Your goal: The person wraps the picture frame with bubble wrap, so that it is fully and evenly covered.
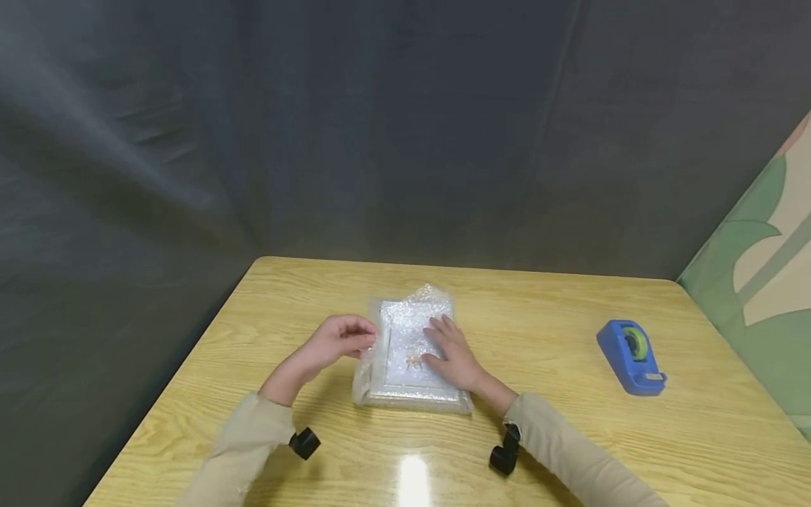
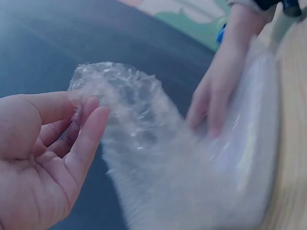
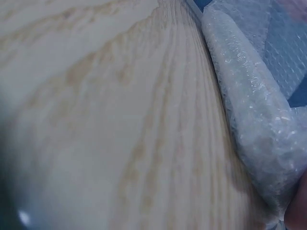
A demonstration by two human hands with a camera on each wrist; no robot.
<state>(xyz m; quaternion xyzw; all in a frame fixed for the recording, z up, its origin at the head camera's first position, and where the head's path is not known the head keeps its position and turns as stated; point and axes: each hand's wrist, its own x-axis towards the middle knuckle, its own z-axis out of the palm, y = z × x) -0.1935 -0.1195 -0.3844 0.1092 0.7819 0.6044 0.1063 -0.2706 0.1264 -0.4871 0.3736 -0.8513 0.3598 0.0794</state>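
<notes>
A flat framed picture with a pale border lies on the table, wrapped in clear bubble wrap. My left hand is at its left side. In the left wrist view that hand pinches the raised edge of the bubble wrap between thumb and fingers. My right hand rests on the right part of the wrapped picture with fingers spread out. The right wrist view shows the side of the bubble-wrapped bundle along the wood, with only a sliver of the hand at the lower right edge.
A blue tape dispenser with a green roll stands at the right of the wooden table. Dark curtain hangs behind and to the left. A wall with a leaf pattern is at the far right.
</notes>
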